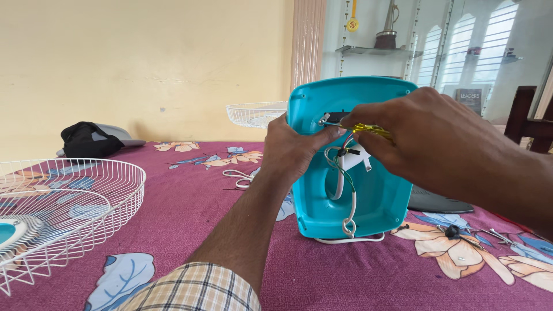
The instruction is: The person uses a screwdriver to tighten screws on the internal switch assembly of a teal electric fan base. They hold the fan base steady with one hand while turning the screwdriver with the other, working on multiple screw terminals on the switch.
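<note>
I'm steadying the upended teal fan base (368, 201) mid-tabletop with my left hand (294, 151); wires (340, 167) are spilling inside it. My right hand's (426, 135) fingers are pinching a yellow screwdriver (368, 129). A white fan grille (69, 207) is sitting at the floral tabletop's (190, 219) left edge.

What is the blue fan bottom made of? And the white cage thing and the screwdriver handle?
The blue base looks like moulded plastic: smooth, slightly glossy, with rounded edges. The white grille seems to be thin metal wire with a white coating, judging by its fine, stiff bars. The screwdriver in the right hand has a clear yellow handle, probably hard plastic, and a shiny metal tip.
</note>
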